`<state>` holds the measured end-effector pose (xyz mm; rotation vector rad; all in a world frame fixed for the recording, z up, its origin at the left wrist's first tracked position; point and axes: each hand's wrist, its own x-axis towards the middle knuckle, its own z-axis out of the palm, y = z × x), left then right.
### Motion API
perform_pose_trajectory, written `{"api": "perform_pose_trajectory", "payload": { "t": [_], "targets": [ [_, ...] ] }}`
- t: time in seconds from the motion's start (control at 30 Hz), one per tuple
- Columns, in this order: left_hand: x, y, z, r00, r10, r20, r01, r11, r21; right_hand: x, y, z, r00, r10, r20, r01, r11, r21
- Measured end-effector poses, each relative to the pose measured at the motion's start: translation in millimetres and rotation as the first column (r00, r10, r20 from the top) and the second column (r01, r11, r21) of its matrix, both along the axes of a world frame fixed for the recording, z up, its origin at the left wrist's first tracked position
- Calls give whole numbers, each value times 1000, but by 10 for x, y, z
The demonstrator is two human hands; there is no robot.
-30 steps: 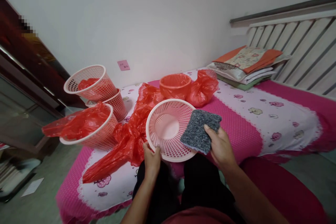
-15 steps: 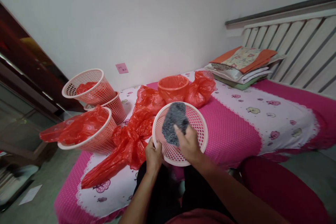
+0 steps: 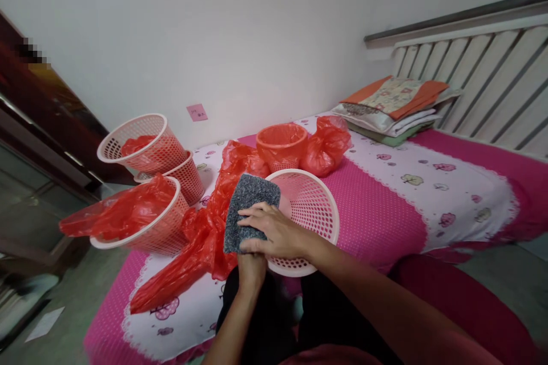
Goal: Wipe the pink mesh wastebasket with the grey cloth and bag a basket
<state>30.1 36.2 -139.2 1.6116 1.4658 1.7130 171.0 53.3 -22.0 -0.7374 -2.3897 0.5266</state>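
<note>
A pale pink plastic basket (image 3: 319, 205) with a perforated wall tilts in front of me above my lap, its mouth turned up toward me. My left hand (image 3: 252, 269) is at its left rim; the fingers are hidden behind a grey cloth and my other hand, and only the wrist and back edge show. My right hand (image 3: 272, 231) holds the dark grey fuzzy cloth (image 3: 248, 194) against the basket's left rim, fingers bent over it and thumb below. Crumpled red plastic bags (image 3: 209, 239) lie just left of the basket.
Several more baskets stand at left, one basket (image 3: 141, 222) with a red bag in it. Behind is a basket lined in red (image 3: 282, 145), beside a knotted red bag (image 3: 327, 145). Folded bedding (image 3: 394, 105) lies by the radiator (image 3: 479, 80). A dark red round seat (image 3: 462, 308) is at right.
My right hand has moved the grey cloth from inside the basket leftward onto its left rim, now covering most of my left hand. The basket has shifted only slightly.
</note>
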Motion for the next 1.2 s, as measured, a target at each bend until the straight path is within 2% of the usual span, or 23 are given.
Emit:
{"api": "perform_pose_trajectory", "payload": {
  "t": [0.1, 0.2, 0.27, 0.37, 0.47, 0.7, 0.93, 1.07, 1.2],
  "targets": [
    [4, -50, 21, 999, -15, 28, 14, 1000, 13, -16, 60, -6, 998, -64, 14, 62, 996, 69],
    [-2, -57, -9, 997, -6, 73, 6, 1000, 2, -59, 96, -83, 991, -67, 117, 41, 977, 211],
    [-17, -51, -40, 996, -4, 84, 7, 999, -32, -91, 104, -130, 982, -77, 173, 17, 947, 321],
    [-43, -50, -68, 995, 3, 102, 6, 997, -83, -148, 132, -179, 960, -159, 231, 32, 882, 471],
    [-57, -66, -48, 994, 28, 109, -13, 990, -137, -200, 226, -215, 950, -192, 244, 30, 840, 542],
    [-41, -96, 69, 999, 7, 43, 2, 978, -209, -164, 493, -250, 954, -237, 184, 96, 821, 563],
    [-15, -113, 49, 998, 64, 14, -56, 949, -310, -41, 623, -175, 935, -318, 156, 177, 802, 571],
    [10, -149, 92, 999, 25, 30, -15, 958, -287, 61, 704, -97, 895, -415, 164, 259, 783, 566],
    [11, -156, 132, 1000, -5, 7, 7, 966, -259, 198, 778, -36, 867, -474, 157, 347, 798, 492]
  ]
}}
